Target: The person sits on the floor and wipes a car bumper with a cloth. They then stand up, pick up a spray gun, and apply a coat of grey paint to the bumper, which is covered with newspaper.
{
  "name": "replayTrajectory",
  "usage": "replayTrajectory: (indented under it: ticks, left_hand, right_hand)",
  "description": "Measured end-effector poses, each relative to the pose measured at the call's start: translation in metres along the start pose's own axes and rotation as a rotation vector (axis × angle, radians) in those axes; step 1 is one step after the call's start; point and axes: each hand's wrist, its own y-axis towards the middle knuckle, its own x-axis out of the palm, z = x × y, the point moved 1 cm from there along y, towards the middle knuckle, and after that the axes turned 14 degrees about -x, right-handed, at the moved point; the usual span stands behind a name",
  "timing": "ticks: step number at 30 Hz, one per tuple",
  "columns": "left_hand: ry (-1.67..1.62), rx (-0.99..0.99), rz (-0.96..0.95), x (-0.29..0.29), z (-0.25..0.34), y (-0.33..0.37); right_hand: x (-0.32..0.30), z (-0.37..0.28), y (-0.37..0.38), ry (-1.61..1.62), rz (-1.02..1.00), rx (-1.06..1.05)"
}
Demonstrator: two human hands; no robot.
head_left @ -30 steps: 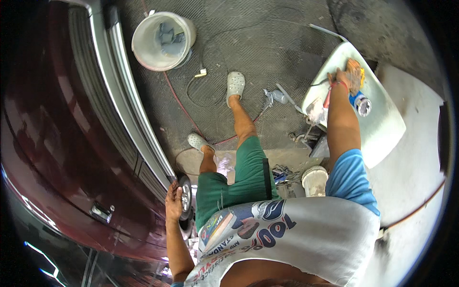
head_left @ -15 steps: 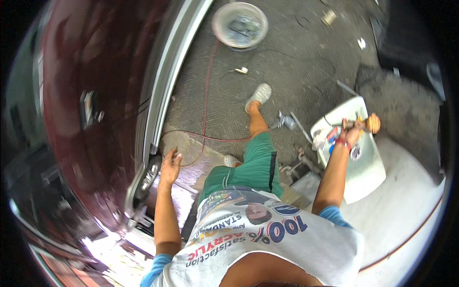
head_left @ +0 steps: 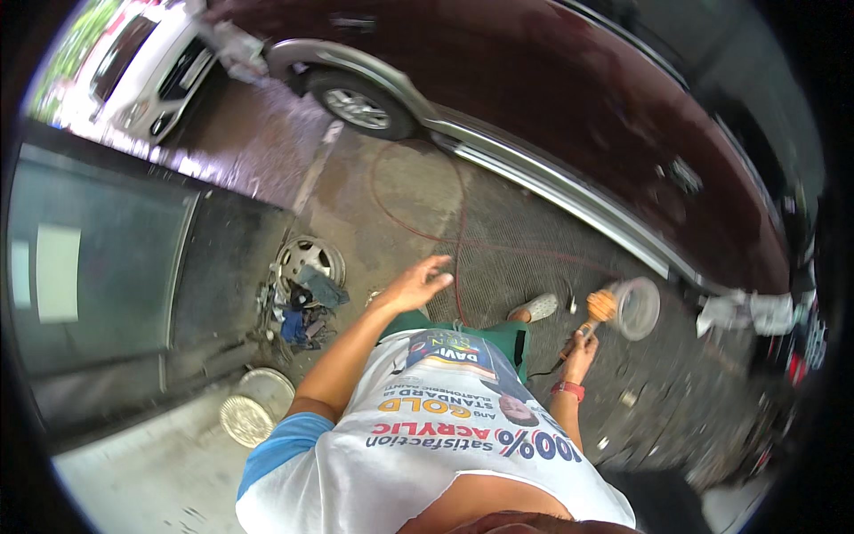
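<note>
My right hand point(head_left: 580, 352) is wrapped round the grip of an orange power tool point(head_left: 600, 308) with a rounded head, which points away from me. A dark cord trails from its lower end, and its exact kind is unclear. In this view the tool's head overlaps the left rim of a pale round basin point(head_left: 637, 310) on the ground; whether they touch cannot be told. My left hand point(head_left: 425, 283) hovers in front of my body, fingers loosely spread and holding nothing. Beneath it a thin red hose point(head_left: 460, 212) runs in a loop over the floor.
A dark maroon vehicle point(head_left: 534, 98) with a silver side step point(head_left: 569, 193) stands across the far side. At left, rags point(head_left: 311, 307) lie by a wheel rim point(head_left: 331, 255), near a round tub point(head_left: 267, 387) and a glass-panelled wall point(head_left: 98, 258). Behind is a white car point(head_left: 147, 80).
I have turned left, so the vehicle now lies ahead instead of at my left. The orange tool has come away from the white container, carried in my right hand. My left hand stays empty.
</note>
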Motion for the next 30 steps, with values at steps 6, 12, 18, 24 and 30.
replayTrajectory:
  ticks: [6,12,18,24,30]
  left_hand:
    - [-0.411,0.11,-0.288,-0.038,-0.006,0.016]
    - [-0.999,-0.083,-0.187,-0.128,0.03,0.049]
    - [-1.454,0.119,0.132,-0.25,0.027,0.073]
    - [-1.641,0.354,0.461,-0.403,0.05,0.06]
    - [-1.559,0.467,0.852,-0.574,0.042,0.035]
  right_hand:
    - [0.225,-0.159,-0.031,-0.091,-0.547,-0.089]
    - [0.396,-0.282,-0.067,-0.372,-0.964,-0.776]
    - [0.49,-0.304,-0.033,-0.201,-1.244,-1.028]
    - [0.582,-0.202,0.044,-0.709,-1.735,-0.505]
    - [0.674,-0.164,0.052,-0.497,-1.504,-0.602]
